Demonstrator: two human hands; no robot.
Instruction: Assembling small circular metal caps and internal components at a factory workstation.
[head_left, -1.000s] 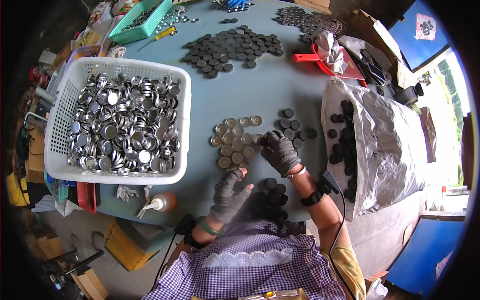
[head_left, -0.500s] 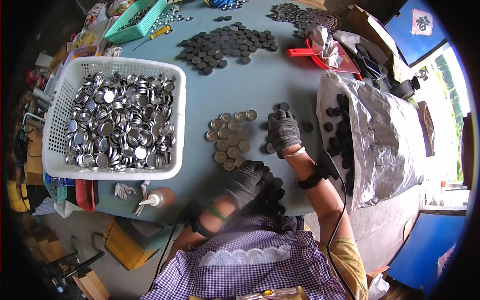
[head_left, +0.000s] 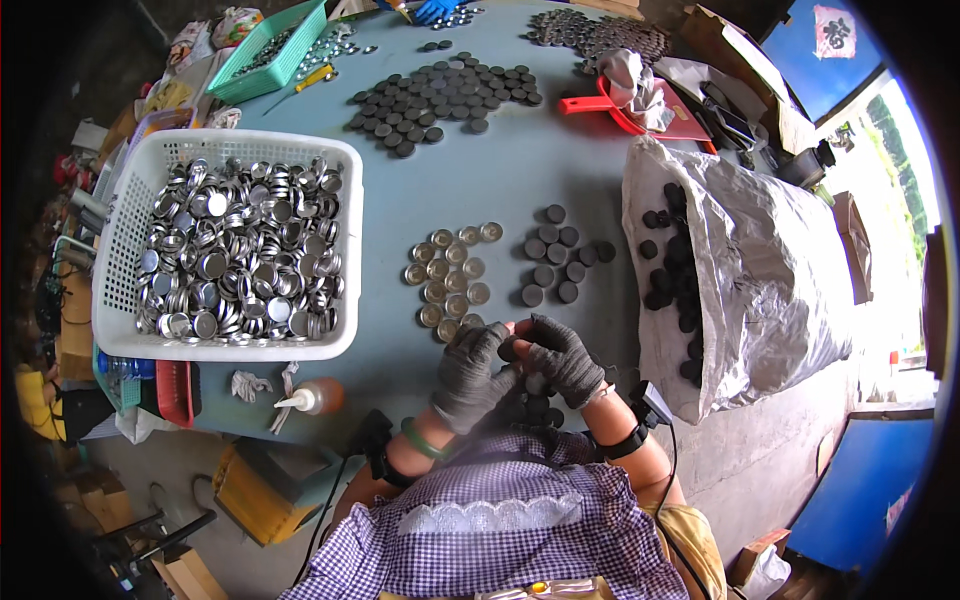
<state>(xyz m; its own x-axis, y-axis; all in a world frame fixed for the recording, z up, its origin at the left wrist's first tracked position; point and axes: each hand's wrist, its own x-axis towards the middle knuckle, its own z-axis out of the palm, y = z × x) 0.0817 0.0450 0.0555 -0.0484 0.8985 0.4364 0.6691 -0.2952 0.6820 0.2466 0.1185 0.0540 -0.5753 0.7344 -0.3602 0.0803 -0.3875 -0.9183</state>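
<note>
Head view: both gloved hands' fingers (head_left: 520, 350) pinch together on one small dark round cap (head_left: 507, 352).

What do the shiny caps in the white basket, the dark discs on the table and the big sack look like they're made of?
Shiny caps: likely thin metal, bright silvery finish with glints. White basket: seemingly moulded plastic, perforated lattice walls. Dark discs: matte black, no shine, perhaps rubber or plastic; unclear. Sack: probably silvery woven plastic, crinkled with a dull sheen.
</note>
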